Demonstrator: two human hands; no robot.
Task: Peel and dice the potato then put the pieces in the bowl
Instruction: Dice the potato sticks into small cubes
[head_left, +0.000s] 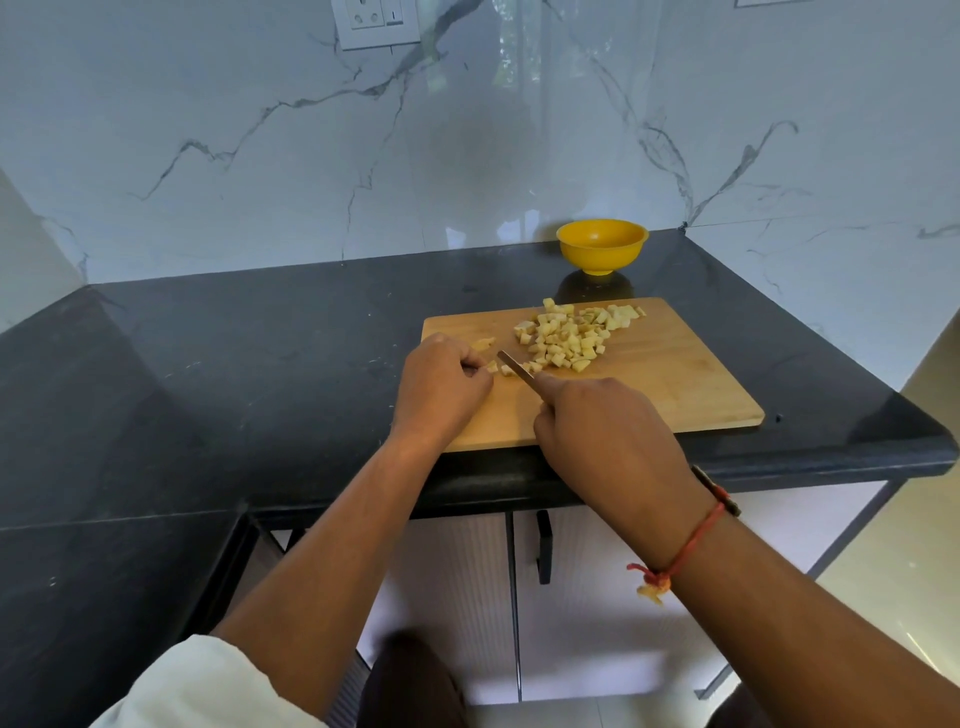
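We log a black stone countertop, L-shaped, running along the left and back. Behind it we see a glossy white marble backsplash with grey veins, and a white socket-and-switch plate at its top. Below the counter are pale cabinet doors with a black vertical handle. Beige floor tiles at right.

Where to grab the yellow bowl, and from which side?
Probably the rim of the yellow bowl, pinched from above on its near side. It stands upright on a narrow foot, with the wall close behind and the cutting board in front.
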